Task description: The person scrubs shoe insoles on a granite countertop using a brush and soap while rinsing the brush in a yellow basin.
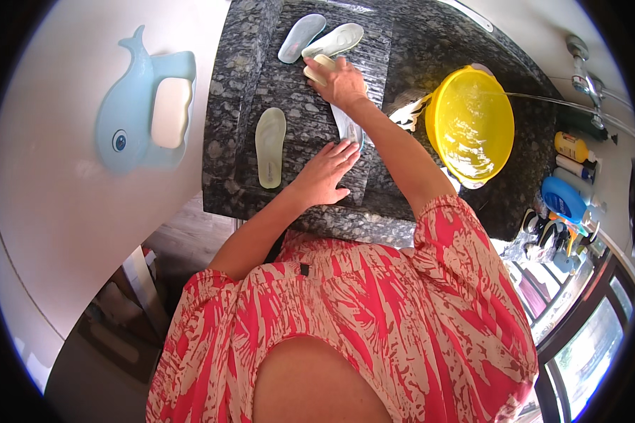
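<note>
My right hand [341,82] grips a cream-coloured block [319,69], probably a bar of soap or a scrubbing brush. It is over the far end of a wet shoe insole [344,120], partly hidden by the hand and forearm. My left hand [325,172] lies flat, fingertips on the insole's near end. Just beyond the right hand, a pale insole [341,39] lies at an angle beside a bluish-grey one [301,38]. Another greenish-cream insole [271,148] lies lengthwise to the left. All rest on a ridged, dark speckled stone washboard [309,106].
On the right, a yellow basin [471,127] holds water, and a stream from the wall tap [579,79] runs into it. Bottles, including a blue one [563,200], and shoes [545,232] stand farther right. A whale-shaped holder [124,116] with a soap bar [171,112] hangs on the left wall.
</note>
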`<state>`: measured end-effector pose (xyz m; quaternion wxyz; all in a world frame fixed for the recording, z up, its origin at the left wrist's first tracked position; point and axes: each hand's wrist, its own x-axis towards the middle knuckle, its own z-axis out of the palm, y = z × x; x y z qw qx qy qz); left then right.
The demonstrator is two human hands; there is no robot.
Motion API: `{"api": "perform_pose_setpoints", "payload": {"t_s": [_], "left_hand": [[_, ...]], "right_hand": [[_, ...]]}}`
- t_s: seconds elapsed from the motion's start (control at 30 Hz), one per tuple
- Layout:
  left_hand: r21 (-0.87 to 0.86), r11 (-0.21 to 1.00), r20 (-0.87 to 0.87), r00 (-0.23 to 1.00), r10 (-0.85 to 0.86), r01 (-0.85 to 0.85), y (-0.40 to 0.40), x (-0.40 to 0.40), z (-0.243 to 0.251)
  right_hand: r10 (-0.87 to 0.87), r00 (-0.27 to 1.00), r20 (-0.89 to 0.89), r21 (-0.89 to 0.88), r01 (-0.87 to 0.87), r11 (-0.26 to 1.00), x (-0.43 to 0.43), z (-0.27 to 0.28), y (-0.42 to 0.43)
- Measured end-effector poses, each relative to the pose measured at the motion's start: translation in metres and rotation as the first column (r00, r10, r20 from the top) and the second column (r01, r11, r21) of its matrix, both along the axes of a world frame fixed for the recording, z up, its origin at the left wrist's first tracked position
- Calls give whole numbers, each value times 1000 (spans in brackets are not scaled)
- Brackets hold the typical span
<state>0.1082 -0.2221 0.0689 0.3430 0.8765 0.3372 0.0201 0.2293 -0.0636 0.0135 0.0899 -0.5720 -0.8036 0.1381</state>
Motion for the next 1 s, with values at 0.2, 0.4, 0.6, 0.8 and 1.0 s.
{"api": "perform_pose_setpoints", "payload": {"t_s": [0.2, 0.4, 0.6, 0.8, 1.0], "left_hand": [[30, 999, -16, 999, 31, -30, -5, -6, -2], [19, 1000, 29, 1000, -2, 1, 1, 4, -1], [25, 999, -30, 999, 33, -33, -4, -7, -6], [-133, 984, 164, 977, 139, -118, 7, -7, -24], [367, 735, 63, 804, 592, -570, 53, -73, -2]], "right_hand": [[258, 966, 19, -78, -255, 964, 6, 5, -78], [26, 999, -21, 98, -24, 995, 7, -13, -1], [220, 972, -79, 71, -215, 974, 15, -1, -74], [-32, 999, 2, -124, 32, 992, 4, 1, -7], [-572, 475, -668, -583, 144, 800, 56, -6, -21]]}}
